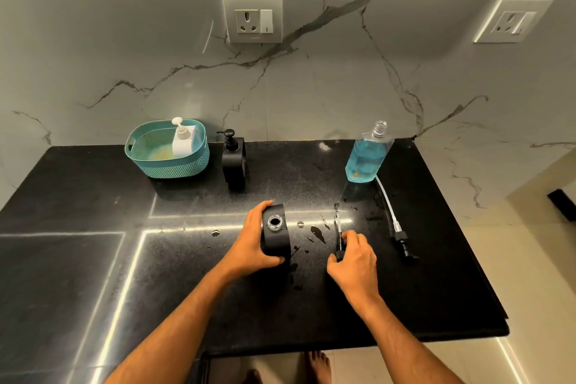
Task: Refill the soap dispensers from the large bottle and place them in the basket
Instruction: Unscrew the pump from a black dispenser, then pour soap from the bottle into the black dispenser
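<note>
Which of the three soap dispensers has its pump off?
The black dispenser gripped by the left hand: its neck is open. The white dispenser in the basket and the other black dispenser keep their pumps.

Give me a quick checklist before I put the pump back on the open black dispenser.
1. Left hand holds the black round-sided soap dispenser steady: ok.
2. Its neck is open and facing up: ok.
3. Right hand grips the small black pump head: ok.
4. Dispenser fill level: cannot tell.
5. Black stone counter dry around it: not ok, dark splashes.
6. Clear bottle of blue soap upright, clear of the hands: ok, though uncapped.
</note>
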Available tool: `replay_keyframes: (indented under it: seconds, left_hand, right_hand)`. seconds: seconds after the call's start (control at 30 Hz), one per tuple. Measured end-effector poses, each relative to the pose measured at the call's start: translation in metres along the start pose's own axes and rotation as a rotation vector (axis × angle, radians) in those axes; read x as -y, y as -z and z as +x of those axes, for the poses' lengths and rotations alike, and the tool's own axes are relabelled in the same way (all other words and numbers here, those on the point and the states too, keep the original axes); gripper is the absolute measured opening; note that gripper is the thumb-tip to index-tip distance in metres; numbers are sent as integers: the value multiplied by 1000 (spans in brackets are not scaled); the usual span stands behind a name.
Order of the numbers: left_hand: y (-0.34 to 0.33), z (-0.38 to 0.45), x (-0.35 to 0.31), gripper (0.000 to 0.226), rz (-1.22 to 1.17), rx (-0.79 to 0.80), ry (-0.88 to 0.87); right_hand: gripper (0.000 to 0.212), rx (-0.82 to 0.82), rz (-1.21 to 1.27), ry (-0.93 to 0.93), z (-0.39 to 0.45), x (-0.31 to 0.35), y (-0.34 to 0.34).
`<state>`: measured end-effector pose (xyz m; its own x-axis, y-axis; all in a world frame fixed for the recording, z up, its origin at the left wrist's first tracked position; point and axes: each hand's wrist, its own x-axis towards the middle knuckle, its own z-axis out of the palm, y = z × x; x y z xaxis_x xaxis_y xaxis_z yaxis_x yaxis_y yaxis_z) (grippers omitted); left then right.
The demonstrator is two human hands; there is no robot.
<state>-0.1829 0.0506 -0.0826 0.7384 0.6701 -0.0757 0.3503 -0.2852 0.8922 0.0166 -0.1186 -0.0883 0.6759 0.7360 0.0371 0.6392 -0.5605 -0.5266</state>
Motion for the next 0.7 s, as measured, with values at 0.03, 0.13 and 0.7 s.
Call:
replay_keyframes:
  seconds: [0.03,0.13,0.7]
  left_hand:
    - [0,0,0,126,1,1,7]
    - [0,1,3,131,4,6,28]
    - [1,4,2,132,-26,-35,45]
  right_hand:
    - [47,0,-5,3,0,0,-1]
    - [51,5,-22,7,1,-1,-2]
    - [72,-260,431,31,62,-9,27]
